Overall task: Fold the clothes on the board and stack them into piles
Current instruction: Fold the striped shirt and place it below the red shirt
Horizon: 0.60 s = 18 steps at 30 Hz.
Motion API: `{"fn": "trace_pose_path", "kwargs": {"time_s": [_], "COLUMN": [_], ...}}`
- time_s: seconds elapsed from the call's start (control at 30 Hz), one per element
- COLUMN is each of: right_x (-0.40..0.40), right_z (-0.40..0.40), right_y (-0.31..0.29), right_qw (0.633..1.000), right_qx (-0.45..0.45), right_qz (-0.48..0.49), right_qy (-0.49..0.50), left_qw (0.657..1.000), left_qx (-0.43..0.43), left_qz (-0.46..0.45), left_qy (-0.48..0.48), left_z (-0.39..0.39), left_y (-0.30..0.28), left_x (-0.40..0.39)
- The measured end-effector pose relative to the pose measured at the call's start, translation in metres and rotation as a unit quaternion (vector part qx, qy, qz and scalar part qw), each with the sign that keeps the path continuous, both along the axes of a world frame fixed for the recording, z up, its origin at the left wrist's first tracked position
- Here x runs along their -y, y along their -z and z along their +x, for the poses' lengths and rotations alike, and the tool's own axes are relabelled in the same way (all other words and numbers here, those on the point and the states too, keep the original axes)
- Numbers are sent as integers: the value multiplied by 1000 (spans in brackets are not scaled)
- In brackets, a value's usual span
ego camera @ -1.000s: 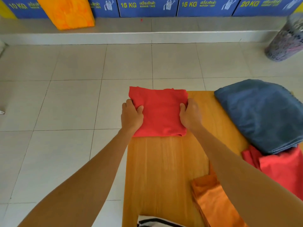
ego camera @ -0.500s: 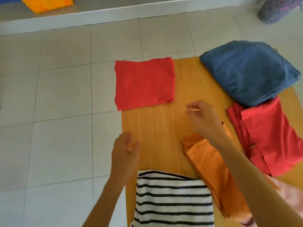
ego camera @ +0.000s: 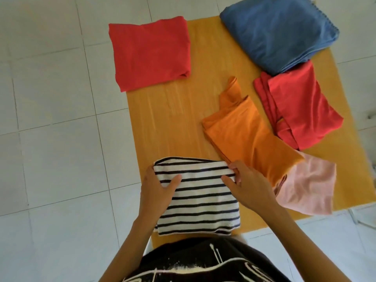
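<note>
No readable writing showing; both hands, left hand and right hand, now gripping striped garment, red shirt lying released.

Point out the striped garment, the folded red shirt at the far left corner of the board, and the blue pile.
striped garment [ego camera: 200, 202], head view, middle of its striped top face.
folded red shirt [ego camera: 150, 52], head view, centre of the top layer.
blue pile [ego camera: 278, 31], head view, middle of its top surface.
</note>
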State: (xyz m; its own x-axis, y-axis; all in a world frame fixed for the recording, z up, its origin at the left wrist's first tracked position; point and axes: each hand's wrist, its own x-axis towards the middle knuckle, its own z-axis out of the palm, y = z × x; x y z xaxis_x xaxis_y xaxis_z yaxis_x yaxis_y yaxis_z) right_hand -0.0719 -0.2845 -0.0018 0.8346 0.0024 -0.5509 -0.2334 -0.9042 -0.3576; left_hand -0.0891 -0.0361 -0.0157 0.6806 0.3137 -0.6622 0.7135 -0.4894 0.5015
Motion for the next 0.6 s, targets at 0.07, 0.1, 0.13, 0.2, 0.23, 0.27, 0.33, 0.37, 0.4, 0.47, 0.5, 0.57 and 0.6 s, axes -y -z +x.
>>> {"fn": "trace_pose_path", "kwargs": {"time_s": [0.07, 0.1, 0.13, 0.2, 0.23, 0.27, 0.33, 0.37, 0.4, 0.47, 0.5, 0.57, 0.6], "right_x": [-3, -7, -11, -21, -27, -32, -43, -49, -54, -62, -66, -74, -78], "right_z": [-3, -3, -2, 1, 4, 6, 15, 23, 32, 58, 74, 106, 121], "right_y": [-1, -1, 0, -1, -2, -4, -9, -12, -14, -15, -17, -20, -22], "right_qw": [999, 998, 996, 994, 993, 991, 990, 990, 989, 987, 984, 976, 974], "right_qx": [-47, -68, -82, -92, -91, -85, -59, -45, -29, 9, 31, 77, 97], "right_qz": [0, 12, 26, 49, 63, 80, 116, 130, 142, 163, 174, 200, 205], "right_qy": [1, 12, 24, 42, 52, 62, 54, 38, 23, 10, 12, 20, 25], "left_qw": [1000, 1000, 1000, 999, 998, 997, 995, 995, 995, 993, 991, 988, 987], "left_qx": [-4, -6, -9, -24, -29, -29, -13, 2, 17, 48, 64, 97, 113], "left_qz": [-3, -4, -10, -36, -57, -76, -97, -99, -97, -93, -93, -85, -79], "left_qy": [-3, -4, -3, -2, -3, -4, -9, -14, -22, -50, -66, -84, -88], "left_z": [0, 1, 3, 5, 5, 6, 11, 15, 21, 38, 48, 73, 87], "left_y": [1, 0, -1, -4, -5, -7, -10, -13, -16, -18, -19, -25, -26], "left_x": [3, 4, 5, 4, 4, 4, 0, -4, -9, -21, -27, -39, -45]}}
